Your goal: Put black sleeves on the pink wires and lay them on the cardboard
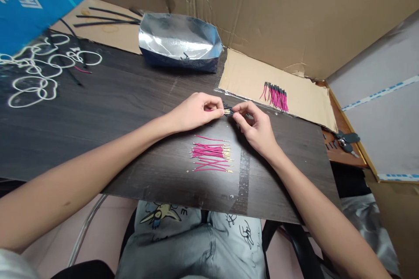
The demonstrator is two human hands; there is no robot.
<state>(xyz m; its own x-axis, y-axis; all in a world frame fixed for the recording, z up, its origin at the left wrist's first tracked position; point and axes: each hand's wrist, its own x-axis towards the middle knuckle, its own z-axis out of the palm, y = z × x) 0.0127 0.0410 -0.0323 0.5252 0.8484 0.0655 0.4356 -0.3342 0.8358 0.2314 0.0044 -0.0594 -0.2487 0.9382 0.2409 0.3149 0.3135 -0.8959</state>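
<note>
My left hand [204, 111] is closed in a pinch on magenta wires, whose gold terminals [227, 112] stick out past the fingertips toward the right. Facing it, my right hand [253, 123] is closed at the fingertips on what looks like a small black sleeve [231, 112], beside those gold ends. More short black sleeves [225, 105] lie on the table just behind the fingertips, partly covered by the hands. Nearer to me, a bundle of magenta wires [209, 151] lies crosswise on the dark table [157, 157], gold terminals to the right and bare tips to the left.
A silver-lined bag [180, 39] with a few black pieces inside stands behind the hands. Magenta wires with black ends [277, 96] rest on a cardboard strip [304, 100] at the right. White loops [34, 89] and black tubes [108, 18] lie left; keys [347, 144] sit far right.
</note>
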